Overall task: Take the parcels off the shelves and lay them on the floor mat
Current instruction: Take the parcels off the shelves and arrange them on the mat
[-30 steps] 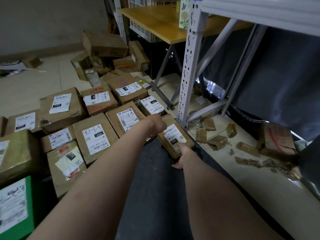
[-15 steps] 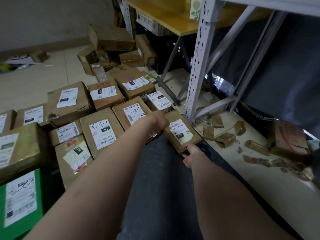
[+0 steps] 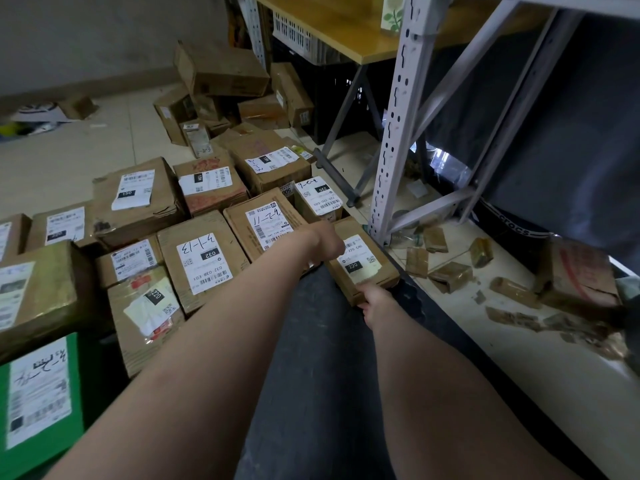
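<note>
The parcel (image 3: pixel 367 271) lies flat, label up, on the far end of the floor mat (image 3: pixel 325 358). Its long axis points away from the person, toward the shelf upright (image 3: pixel 398 133). The left hand (image 3: pixel 329 241) curls over its left edge. The right hand (image 3: pixel 375 299) touches the near end; its grip cannot be determined.

Dark grey floor mat (image 3: pixel 311 358) runs ahead; small flat brown parcel (image 3: pixel 363 271), white label marked 220, lies label-up at its far end; other labelled cardboard parcels (image 3: pixel 204 261) packed in rows just left.
</note>
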